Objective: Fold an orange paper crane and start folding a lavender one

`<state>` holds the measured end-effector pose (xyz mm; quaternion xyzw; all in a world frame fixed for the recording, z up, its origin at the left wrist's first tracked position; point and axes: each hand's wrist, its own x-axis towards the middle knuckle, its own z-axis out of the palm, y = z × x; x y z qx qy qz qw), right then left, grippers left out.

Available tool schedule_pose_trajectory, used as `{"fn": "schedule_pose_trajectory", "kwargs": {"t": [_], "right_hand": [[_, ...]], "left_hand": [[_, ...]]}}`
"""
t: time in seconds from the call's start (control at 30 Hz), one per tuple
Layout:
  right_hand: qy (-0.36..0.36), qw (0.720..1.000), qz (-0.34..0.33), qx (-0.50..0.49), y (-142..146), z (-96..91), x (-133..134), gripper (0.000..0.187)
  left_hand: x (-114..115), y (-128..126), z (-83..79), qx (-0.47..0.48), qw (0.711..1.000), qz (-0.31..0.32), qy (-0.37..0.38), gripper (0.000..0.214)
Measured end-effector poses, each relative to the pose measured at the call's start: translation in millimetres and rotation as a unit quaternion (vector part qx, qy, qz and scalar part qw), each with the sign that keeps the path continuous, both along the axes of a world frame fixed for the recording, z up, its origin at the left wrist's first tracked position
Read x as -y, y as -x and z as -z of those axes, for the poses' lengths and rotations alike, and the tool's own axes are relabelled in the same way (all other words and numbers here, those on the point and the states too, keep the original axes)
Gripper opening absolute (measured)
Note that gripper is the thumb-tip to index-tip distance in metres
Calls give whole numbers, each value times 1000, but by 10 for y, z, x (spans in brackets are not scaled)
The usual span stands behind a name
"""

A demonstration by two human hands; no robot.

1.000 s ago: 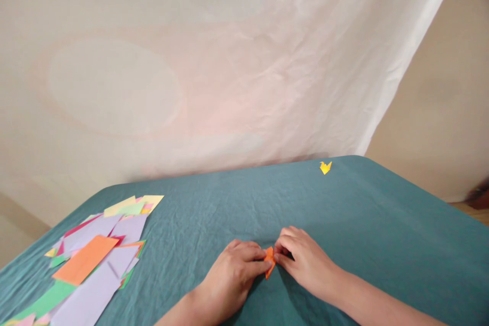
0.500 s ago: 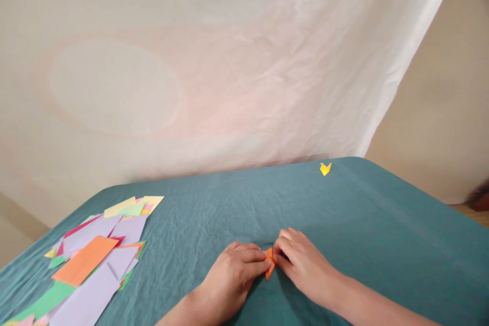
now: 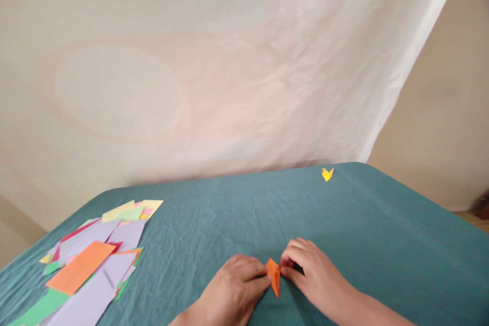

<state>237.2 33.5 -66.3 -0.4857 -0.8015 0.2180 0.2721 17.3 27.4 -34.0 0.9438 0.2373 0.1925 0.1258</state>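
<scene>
A small piece of folded orange paper (image 3: 274, 277), narrow and pointed at its lower end, is between my hands near the front of the table. My left hand (image 3: 237, 285) pinches its left edge between thumb and fingers. From the other side, my right hand (image 3: 311, 272) has thumb and forefinger closed at the paper's right edge, with the other fingers curled. The fingertips cover parts of both edges.
Loose coloured paper sheets (image 3: 126, 234) lie in an overlapping pile on the left of the green-clothed table (image 3: 214, 214). A small yellow folded paper bird (image 3: 327, 174) lies near the far edge. Behind hangs a pale cloth (image 3: 229, 86).
The orange paper has turned and more of its face shows, its point now towards me. My right fingers have shifted along its right edge. The whole view has tilted slightly.
</scene>
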Motion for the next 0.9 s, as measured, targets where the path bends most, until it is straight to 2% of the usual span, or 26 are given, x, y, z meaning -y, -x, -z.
{"fn": "schedule_pose_trajectory", "kwargs": {"t": [0.17, 0.43, 0.9], "right_hand": [[-2, 1000, 9, -5, 20, 39, -11, 16], [-24, 1000, 18, 3, 57, 38, 20, 18], [-22, 999, 33, 29, 107, 26, 10, 15]], "left_hand": [[-19, 4, 66, -19, 1000, -6, -18, 27], [10, -5, -28, -23, 1000, -9, -9, 28], [3, 10, -10, -101, 995, -12, 6, 37]]}}
